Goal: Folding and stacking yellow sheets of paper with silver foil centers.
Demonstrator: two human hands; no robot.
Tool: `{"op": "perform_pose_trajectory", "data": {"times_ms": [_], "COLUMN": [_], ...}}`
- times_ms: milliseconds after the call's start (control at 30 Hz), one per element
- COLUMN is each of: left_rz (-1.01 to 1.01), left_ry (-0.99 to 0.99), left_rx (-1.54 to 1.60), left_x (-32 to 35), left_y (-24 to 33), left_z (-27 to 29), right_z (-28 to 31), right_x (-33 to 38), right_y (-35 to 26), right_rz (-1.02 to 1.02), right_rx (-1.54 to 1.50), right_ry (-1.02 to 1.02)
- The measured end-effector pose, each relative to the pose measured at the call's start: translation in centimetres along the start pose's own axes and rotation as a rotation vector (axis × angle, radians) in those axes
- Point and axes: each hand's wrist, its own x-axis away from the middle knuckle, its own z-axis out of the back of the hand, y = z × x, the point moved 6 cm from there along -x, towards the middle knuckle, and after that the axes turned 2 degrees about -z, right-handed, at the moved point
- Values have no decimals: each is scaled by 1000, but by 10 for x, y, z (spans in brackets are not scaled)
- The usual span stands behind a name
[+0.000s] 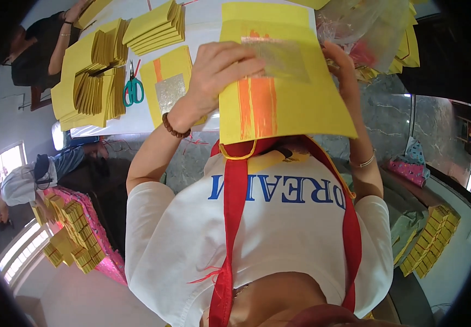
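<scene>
— Right, far left we see folded yellow paper stacks (96,76) on the white table (202,16), and green-handled scissors (133,87) just beside them.

— Next along, we've got a flat yellow sheet with a silver square (167,90) lying near the scissors.

— Now our left hand (213,71), beaded bracelet (174,128) at the wrist: fingers curled over the front of a big yellow sheet (284,106) with orange streaks, pinching it.

— We're holding it up over the table edge, close to the chest.

— Our right hand (342,62) clasps its right edge from behind, with a clear plastic bag (361,30) near it.
</scene>
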Motion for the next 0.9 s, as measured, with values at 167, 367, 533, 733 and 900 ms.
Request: {"op": "perform_pose_trajectory", "data": {"times_ms": [167,367,533,733,900], "left_rz": [46,116,159,155,166], "left_ry": [-125,-270,-366,-456,-492], "left_rx": [15,69,116,172,218], "left_x": [22,42,45,44,40], "left_y": [5,2,0,-5,-7], "left_z": [-7,-13,-14,-14,-16], "right_z": [-19,-35,-36,-37,-37], "right_x": [14,16,19,18,17], "right_y": [-15,2,4,10,8], "right_rz": [362,169,192,154,166], "right_rx": [487,367,434,407,476], "right_ry": [-203,-429,-450,-471,-510]}}
